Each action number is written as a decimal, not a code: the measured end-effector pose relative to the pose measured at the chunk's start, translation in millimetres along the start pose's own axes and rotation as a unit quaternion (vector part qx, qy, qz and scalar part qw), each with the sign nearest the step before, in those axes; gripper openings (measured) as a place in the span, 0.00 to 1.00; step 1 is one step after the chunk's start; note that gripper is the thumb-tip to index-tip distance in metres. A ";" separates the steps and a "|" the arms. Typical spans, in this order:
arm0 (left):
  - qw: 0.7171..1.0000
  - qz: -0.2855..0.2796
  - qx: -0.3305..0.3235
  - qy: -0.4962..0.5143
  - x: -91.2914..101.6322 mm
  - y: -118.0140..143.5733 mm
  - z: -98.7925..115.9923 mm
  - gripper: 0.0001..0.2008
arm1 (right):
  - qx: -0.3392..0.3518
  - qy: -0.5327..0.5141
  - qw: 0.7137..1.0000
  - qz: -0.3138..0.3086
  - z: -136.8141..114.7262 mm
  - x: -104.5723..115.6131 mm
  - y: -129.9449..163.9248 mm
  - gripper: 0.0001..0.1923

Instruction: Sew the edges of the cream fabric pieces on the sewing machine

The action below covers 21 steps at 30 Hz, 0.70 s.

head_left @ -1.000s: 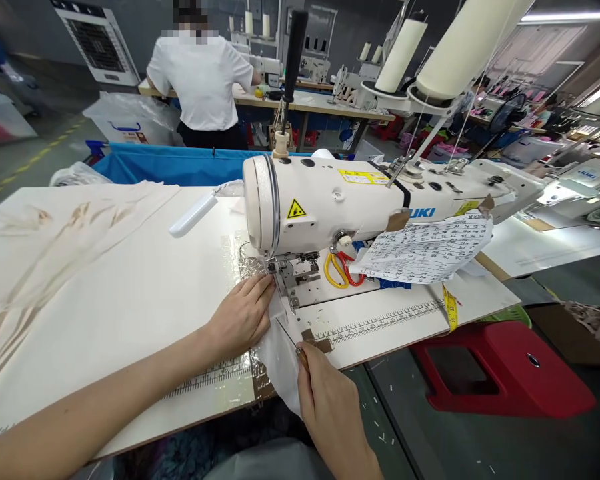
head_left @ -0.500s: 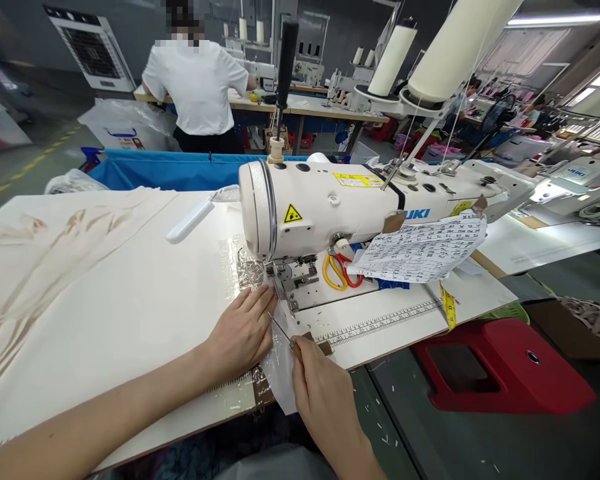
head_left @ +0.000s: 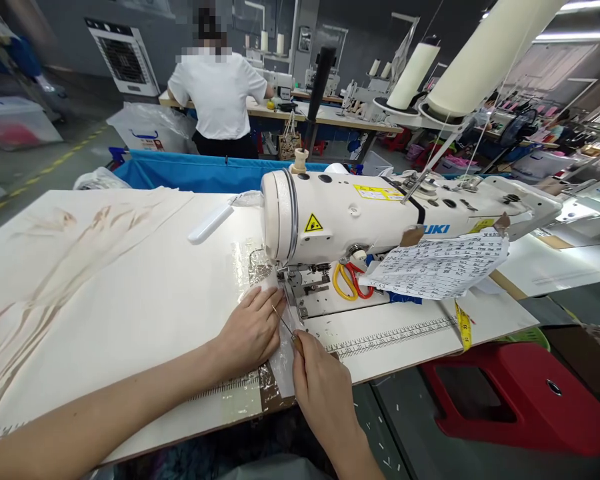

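left hand: flat, fingers spread, pinning the white fabric strip to the table so it can't slide
right hand: pinched shut on a thin awl, tip aimed at 11 o'clock toward the presser foot
fabric strip: between both hands, front of needle
sewing machine: 1 o'clock
scissors: parked under machine arm

Left hand lies flat, palm down, fingers spread toward one o'clock. Right hand sits at its four o'clock, fingers pinched closed, forearm entering from six o'clock.
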State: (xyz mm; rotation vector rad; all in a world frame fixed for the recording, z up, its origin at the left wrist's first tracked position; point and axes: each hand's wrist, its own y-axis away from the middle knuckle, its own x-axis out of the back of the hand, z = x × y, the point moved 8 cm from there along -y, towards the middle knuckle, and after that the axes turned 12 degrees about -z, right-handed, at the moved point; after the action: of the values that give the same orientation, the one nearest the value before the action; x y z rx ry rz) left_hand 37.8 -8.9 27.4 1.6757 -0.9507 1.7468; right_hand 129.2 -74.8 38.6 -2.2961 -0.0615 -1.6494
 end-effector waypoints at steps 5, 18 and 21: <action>0.999 -0.023 0.043 0.001 0.0 -6.0 -10.5 0.21 | -0.004 -0.004 1.000 0.000 -0.8 -2.7 -9.4 0.16; 0.997 -0.023 0.046 -0.062 -2.4 -9.8 -28.6 0.20 | -0.020 -0.042 0.999 0.017 -3.1 -1.9 -11.1 0.18; 0.999 -0.011 0.026 -0.025 0.1 -6.6 -14.3 0.20 | -0.020 -0.044 0.999 0.018 -4.6 1.4 -6.9 0.18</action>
State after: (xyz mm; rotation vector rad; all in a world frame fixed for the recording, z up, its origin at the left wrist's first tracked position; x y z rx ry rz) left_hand 34.1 6.3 28.6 1.7639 -0.9142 1.7362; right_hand 124.0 -69.8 42.8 -2.3851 -0.0066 -1.5457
